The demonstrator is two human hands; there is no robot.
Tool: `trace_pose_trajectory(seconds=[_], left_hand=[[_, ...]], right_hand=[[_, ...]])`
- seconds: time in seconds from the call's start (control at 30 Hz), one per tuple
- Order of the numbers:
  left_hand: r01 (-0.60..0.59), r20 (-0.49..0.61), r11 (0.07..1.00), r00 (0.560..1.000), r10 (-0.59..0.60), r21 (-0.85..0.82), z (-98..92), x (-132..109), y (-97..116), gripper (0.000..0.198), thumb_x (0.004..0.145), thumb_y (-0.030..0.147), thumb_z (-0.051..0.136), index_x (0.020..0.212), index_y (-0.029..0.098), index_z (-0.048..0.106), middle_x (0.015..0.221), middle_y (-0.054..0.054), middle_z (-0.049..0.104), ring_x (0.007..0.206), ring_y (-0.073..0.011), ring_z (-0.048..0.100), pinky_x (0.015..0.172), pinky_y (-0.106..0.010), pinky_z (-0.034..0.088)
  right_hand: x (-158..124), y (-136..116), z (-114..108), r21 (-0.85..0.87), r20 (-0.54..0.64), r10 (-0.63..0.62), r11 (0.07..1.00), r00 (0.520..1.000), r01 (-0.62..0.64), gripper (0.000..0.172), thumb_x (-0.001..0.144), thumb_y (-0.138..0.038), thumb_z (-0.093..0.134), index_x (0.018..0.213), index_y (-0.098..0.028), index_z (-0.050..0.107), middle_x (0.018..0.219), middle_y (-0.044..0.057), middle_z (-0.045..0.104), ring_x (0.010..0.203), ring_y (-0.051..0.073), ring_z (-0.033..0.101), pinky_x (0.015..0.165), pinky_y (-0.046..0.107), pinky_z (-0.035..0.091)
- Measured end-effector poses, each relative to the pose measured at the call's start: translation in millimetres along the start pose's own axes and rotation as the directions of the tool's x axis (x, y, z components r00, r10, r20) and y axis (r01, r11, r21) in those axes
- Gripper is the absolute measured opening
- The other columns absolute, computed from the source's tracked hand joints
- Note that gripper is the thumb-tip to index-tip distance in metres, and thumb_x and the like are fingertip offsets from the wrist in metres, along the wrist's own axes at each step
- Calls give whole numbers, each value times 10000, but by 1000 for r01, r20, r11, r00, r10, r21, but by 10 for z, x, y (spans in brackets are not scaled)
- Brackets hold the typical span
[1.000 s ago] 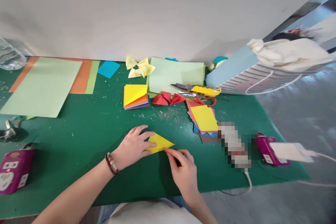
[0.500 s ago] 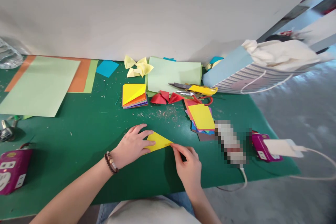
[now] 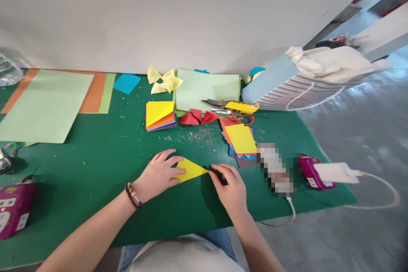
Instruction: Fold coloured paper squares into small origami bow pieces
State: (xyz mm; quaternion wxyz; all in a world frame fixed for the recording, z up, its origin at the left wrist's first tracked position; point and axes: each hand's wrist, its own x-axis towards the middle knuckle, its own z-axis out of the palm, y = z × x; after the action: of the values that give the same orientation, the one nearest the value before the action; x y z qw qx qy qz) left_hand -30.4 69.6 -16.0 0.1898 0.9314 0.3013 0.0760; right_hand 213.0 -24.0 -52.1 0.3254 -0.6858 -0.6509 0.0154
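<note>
A folded yellow paper triangle (image 3: 193, 171) lies flat on the green table in front of me, its sharp tip pointing right. Across its left end rests my left hand (image 3: 161, 175), fingers spread and lying on the paper, hiding that end. My right hand (image 3: 230, 185) is at the tip, thumb by the point and forefinger a little apart from it; whether the thumb touches the paper is hard to see. Beyond my hands sit a stack of coloured paper squares (image 3: 161, 115), folded red paper pieces (image 3: 191, 117) and a looser paper pile (image 3: 240, 139).
Yellow-handled scissors (image 3: 240, 106) and red-handled scissors (image 3: 244, 118) lie on pale green sheets (image 3: 207, 87). Folded pale yellow pieces (image 3: 164, 80) stand near the wall. A paper bag (image 3: 287, 87) is at the back right. Purple power blocks (image 3: 17, 208) flank the table, with a white cable.
My right thumb and forefinger have parted at the paper's tip, where they were pinching before. My left hand stays on the paper. The whole view has shifted slightly.
</note>
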Motion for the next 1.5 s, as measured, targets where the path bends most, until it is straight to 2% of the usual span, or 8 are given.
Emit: trace_pose_trajectory(seconds=[0.07, 0.17, 0.47, 0.77, 1.0, 1.5], left_hand=[[-2, -2, 1000, 1000, 2, -2, -1, 1, -3, 249, 856, 351, 653, 1104, 357, 672, 1310, 29, 557, 1310, -279, 371, 1049, -445, 360], [-9, -2, 1000, 1000, 9, -9, -9, 3, -2, 248, 853, 347, 658, 1100, 351, 676, 1303, 23, 562, 1304, -277, 379, 1045, -438, 360], [3, 7, 1000, 1000, -3, -19, -9, 8, 0, 255, 848, 348, 664, 1103, 354, 672, 1307, 28, 559, 1308, -264, 373, 1054, -427, 346], [4, 21, 1000, 1000, -5, 19, -26, 5, 15, 262, 855, 353, 655, 1116, 369, 662, 1323, 37, 546, 1318, -270, 368, 1045, -431, 360], [-39, 30, 996, 999, 37, 84, -35, -18, 17, 285, 953, 273, 492, 1182, 382, 622, 1353, 40, 521, 1332, -263, 350, 1030, -423, 377], [-78, 64, 988, 996, 70, 134, -14, -17, -3, 295, 929, 241, 521, 1157, 390, 635, 1366, 43, 504, 1329, -283, 341, 1029, -425, 362]], right_hand=[[16, 0, 42, -37, 25, -83, 996, 996, 84, 139, 889, -283, 583, 922, -196, 687, 886, 67, 646, 808, 172, 622, 727, 297, 516], [7, 15, 71, -97, 45, -155, 983, 987, 158, 127, 894, -246, 575, 879, -186, 686, 826, 52, 626, 751, 154, 616, 691, 273, 502], [67, -12, 60, -171, 65, -239, 954, 969, 247, 167, 901, -210, 547, 776, -186, 656, 721, 20, 619, 624, 118, 583, 602, 239, 440], [35, -202, 144, -79, 134, -290, 950, 948, 302, 219, 917, -188, 502, 751, -214, 643, 693, 10, 635, 622, 116, 604, 598, 239, 455], [10, -391, 215, -5, 173, -340, 938, 924, 346, 212, 921, -190, 505, 760, -203, 643, 693, 14, 634, 643, 127, 611, 608, 253, 454], [-75, -812, 388, 155, 207, -457, 889, 865, 432, 201, 919, -159, 492, 804, -197, 653, 747, 36, 654, 701, 155, 631, 665, 282, 492]])
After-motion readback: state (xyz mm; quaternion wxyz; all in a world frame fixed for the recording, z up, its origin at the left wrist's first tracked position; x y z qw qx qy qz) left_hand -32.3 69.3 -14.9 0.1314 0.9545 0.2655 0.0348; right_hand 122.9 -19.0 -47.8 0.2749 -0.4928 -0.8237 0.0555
